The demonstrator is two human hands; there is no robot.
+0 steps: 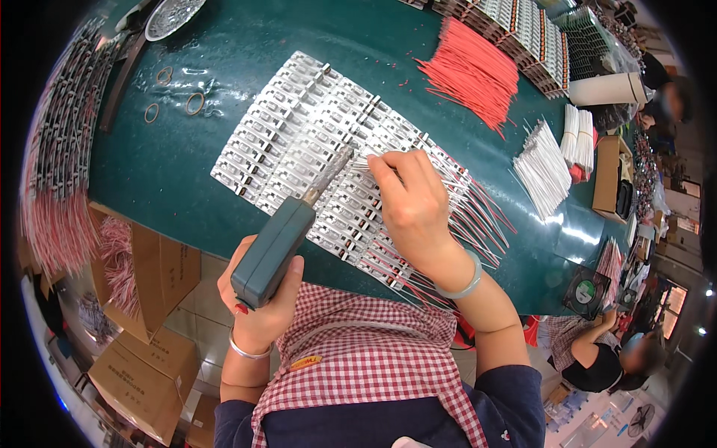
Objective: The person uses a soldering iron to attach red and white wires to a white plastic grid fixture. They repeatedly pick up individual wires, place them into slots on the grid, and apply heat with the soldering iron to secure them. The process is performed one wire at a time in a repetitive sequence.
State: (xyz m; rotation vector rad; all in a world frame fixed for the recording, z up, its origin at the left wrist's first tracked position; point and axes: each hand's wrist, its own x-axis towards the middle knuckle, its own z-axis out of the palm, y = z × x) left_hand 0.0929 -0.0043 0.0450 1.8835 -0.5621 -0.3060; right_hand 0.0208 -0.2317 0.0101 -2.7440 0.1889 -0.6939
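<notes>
My left hand (278, 317) is wrapped round the dark green body of a soldering gun (272, 254). Its metal tip slants up and right, reaching over a panel of small white plastic holders (299, 119) laid in rows. Close to the tip, my right hand (412, 205) pinches a bunch of short white wires (361, 162), whose far ends are partly hidden by the fingers. From the panel's right side, several red and white wires (485, 216) stick out over the table. I cannot tell whether the tip touches a holder.
On the green table (202, 149) lie a red wire pile (478, 71), a white wire pile (544, 172) and rubber bands (195, 104). Stacked holders (515, 33) stand at the back right. Cartons (146, 381) sit lower left. A co-worker (597, 351) sits at right beyond a small fan (586, 290).
</notes>
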